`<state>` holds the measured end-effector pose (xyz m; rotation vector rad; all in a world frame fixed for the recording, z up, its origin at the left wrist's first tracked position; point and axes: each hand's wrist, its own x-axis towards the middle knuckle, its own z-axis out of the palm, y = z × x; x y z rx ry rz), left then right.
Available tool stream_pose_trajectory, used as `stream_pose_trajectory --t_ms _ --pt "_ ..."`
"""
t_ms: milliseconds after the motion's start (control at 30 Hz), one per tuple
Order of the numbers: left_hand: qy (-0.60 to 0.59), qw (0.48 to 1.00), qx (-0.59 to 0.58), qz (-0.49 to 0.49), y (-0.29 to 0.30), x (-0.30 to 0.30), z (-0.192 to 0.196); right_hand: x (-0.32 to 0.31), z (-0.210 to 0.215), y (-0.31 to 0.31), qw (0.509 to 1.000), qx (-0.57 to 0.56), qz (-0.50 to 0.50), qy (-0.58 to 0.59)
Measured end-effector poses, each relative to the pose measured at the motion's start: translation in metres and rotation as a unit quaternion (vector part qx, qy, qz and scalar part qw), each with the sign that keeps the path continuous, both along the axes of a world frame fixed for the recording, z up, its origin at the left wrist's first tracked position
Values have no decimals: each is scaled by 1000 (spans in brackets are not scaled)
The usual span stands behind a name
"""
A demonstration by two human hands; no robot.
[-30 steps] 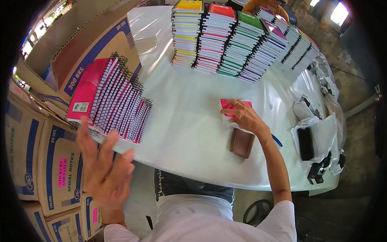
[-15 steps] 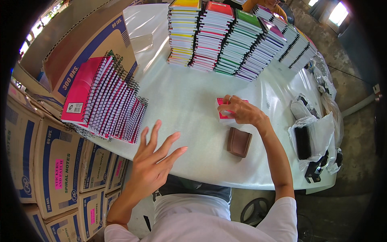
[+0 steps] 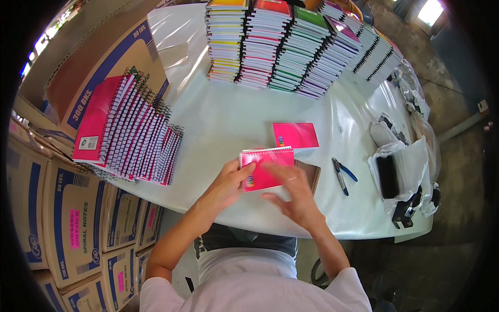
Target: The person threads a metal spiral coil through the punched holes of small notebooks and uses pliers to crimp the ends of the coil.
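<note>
The left hand (image 3: 228, 182) has its grip on a pink notebook (image 3: 265, 181), thumb on top, over the near middle of the table (image 3: 223, 119). The right hand (image 3: 296, 192) is blurry at the notebook's right side, its grip wide. Another pink notebook (image 3: 295, 135) lies just farther away. Blue-handled pliers (image 3: 349, 173) lie to the right.

The notepad (image 3: 264, 179) wears smooth, glossy pink card over white paper. Beyond it, a second pad (image 3: 296, 135) has the same sheen; beneath it, the surface (image 3: 218, 125) looks slick. Right of the notepad are smooth, blue-gripped pliers (image 3: 341, 179) and crinkled, shiny plastic wrapping (image 3: 413, 166); leftward, metal-coiled notebooks (image 3: 132, 132) and a matt cardboard box (image 3: 145, 65).
</note>
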<state>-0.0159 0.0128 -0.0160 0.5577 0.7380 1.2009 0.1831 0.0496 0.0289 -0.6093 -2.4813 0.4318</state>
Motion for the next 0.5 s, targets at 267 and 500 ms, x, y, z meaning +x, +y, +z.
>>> stream_pose_trajectory --t_ms 267,500 --pt "259 944 185 -84 -32 -23 -32 12 -81 -17 817 -508 -37 270" --pt "730 596 324 81 -40 1 28 -2 -99 -37 859 -435 -56 266"
